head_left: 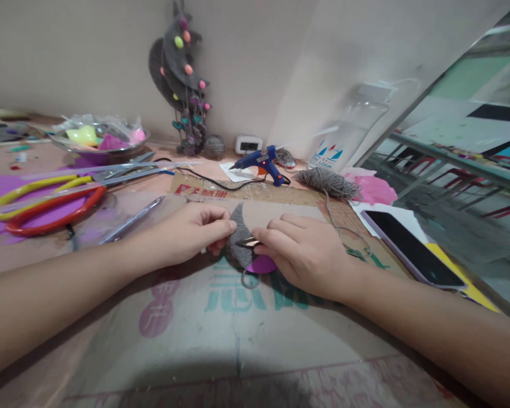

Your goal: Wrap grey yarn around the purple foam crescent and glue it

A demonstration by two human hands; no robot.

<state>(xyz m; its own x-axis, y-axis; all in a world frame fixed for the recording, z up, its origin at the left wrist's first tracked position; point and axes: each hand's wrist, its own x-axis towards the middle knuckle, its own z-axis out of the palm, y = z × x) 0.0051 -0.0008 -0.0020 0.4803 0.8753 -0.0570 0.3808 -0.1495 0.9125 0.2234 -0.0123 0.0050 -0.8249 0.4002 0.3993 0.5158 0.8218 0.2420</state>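
Observation:
My left hand (208,228) pinches the left edge of a small crescent (239,232) wound in grey yarn, held over the cardboard. My right hand (306,249) is closed on a slim pointed metal tool (247,242) that looks like tweezers; its tip lies against the crescent's face. Part of the tool is hidden by my fingers. The lower right of the crescent shows bare purple (261,264). Just below it curls a loop of grey yarn (250,279).
Cardboard (187,351) lies beneath my hands. Red-and-yellow-handled scissors (55,212) and a pen (131,220) are at left, near a metal bowl (100,148). A blue glue gun (259,163), grey yarn skein (328,182) and bottle (348,127) stand behind; a phone (412,246) lies right.

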